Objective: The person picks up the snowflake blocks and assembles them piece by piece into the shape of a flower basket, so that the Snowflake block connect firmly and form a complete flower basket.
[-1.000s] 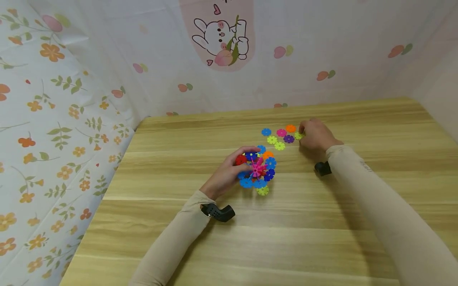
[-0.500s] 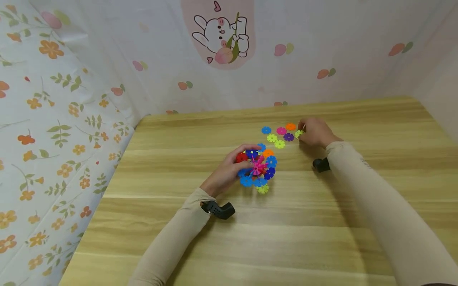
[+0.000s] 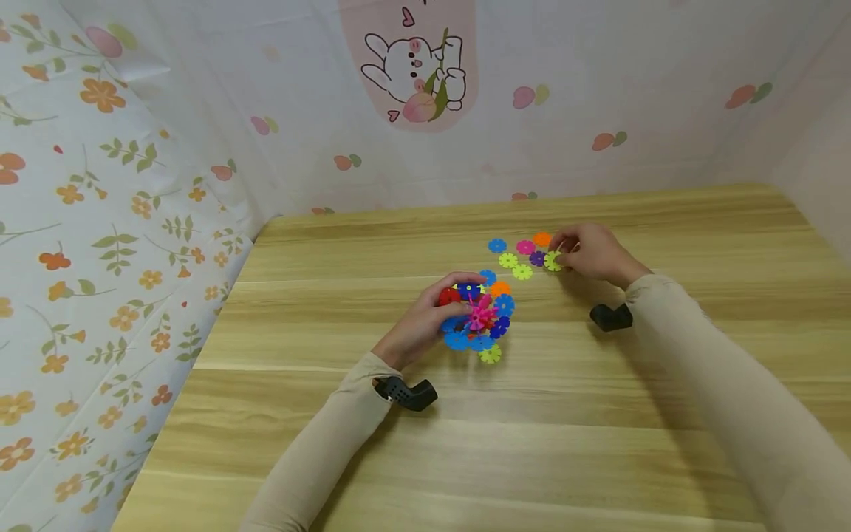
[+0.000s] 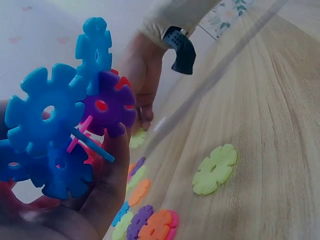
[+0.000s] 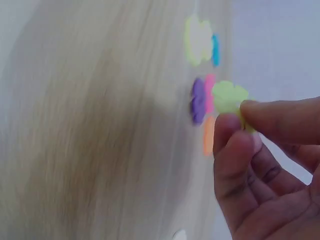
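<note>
My left hand (image 3: 420, 325) grips a ball-like cluster of interlocked snowflake discs (image 3: 503, 305), mostly blue with red, orange, purple and pink ones. Its thumb lies across the near side by a pink spiky part, fingers over the far side. In the left wrist view, blue discs (image 4: 46, 112) and a purple disc (image 4: 111, 105) face the camera. At the right, my right hand (image 3: 598, 255) pinches a yellow-green snowflake disc (image 5: 229, 96) between thumb and fingertips, tilted up close beside the loose purple disc (image 3: 538, 258).
Loose discs lie behind the cluster: a blue disc (image 3: 497, 245), a pink disc (image 3: 525, 247), an orange disc (image 3: 542, 239) and yellow-green discs (image 3: 522, 272). Another yellow-green disc (image 4: 215, 170) lies beside the cluster. A patterned cloth (image 3: 299, 162) hangs behind the wooden table (image 3: 532, 451).
My right hand has picked up the yellow-green disc and brought it slightly left and nearer, tilting it up. The left hand keeps its hold on the cluster in about the same place.
</note>
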Demonstrator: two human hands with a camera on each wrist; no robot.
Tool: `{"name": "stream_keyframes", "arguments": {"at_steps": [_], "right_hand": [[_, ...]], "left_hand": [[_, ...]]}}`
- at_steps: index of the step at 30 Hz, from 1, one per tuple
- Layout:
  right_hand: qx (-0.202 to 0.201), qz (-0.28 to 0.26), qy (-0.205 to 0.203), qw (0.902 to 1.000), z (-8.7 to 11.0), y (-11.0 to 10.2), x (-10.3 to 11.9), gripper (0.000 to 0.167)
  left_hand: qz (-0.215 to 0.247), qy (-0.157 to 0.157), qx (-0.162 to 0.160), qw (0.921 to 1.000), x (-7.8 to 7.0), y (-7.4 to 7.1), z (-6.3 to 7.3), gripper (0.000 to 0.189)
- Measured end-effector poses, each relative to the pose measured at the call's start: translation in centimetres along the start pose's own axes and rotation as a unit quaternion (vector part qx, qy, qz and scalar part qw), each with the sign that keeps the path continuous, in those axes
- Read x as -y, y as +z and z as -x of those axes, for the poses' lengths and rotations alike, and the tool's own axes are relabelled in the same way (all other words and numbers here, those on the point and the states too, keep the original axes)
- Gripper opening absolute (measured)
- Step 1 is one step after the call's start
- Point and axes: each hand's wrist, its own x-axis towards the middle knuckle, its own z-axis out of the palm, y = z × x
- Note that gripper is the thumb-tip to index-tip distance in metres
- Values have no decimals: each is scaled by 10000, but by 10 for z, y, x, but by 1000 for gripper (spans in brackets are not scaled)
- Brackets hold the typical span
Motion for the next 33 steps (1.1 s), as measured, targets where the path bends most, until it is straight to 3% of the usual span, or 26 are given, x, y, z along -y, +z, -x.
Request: {"name": "stream_keyframes", "arguments": {"at_steps": [5, 11, 19, 26, 33], "right_hand": [[246, -759, -149, 9967, 8, 1, 16, 16], [556, -1140, -417, 9911, 18, 8, 40, 20], [580, -894, -779, 9912, 22, 14, 50, 11], [418, -971, -789, 9913, 26, 17, 63, 13], [444, -892, -1357, 9857, 33, 27, 77, 9]], "left_hand": [[-2, 37, -33, 10000, 0, 0, -2, 43], [-95, 69, -20, 9999, -1, 0, -3, 42], [-117, 63, -27, 9999, 1, 2, -5, 40], [-79, 36, -33, 10000, 0, 1, -8, 40], [21, -42, -85, 10000, 0, 3, -6, 40]]}}
